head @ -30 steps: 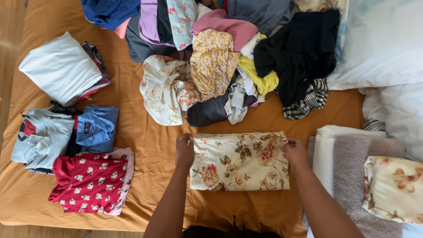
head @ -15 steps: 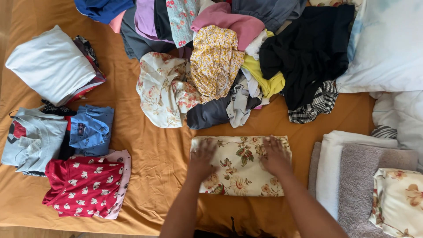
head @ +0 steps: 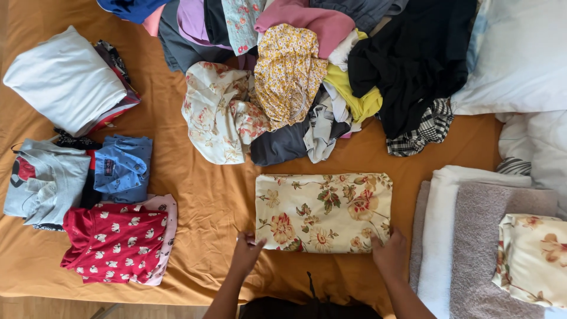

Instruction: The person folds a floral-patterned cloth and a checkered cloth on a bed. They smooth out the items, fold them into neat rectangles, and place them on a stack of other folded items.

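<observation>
A cream floral cloth [head: 323,211], folded into a rectangle, lies flat on the orange bedsheet [head: 201,195] in front of me. My left hand [head: 246,254] pinches its near left corner. My right hand [head: 390,255] holds its near right corner. Both hands sit at the cloth's near edge, fingers closed on the fabric.
A heap of unfolded clothes [head: 307,71] lies beyond the cloth. Folded piles sit at left: a white one [head: 62,80], blue and grey shirts [head: 71,174], a red patterned garment [head: 118,242]. Folded towels [head: 472,236] and another floral piece [head: 534,257] lie at right, pillows [head: 520,59] behind.
My hands moved from the far corners, across the top of the cloth, down to its near corners. The cloth lies flatter and squarer.
</observation>
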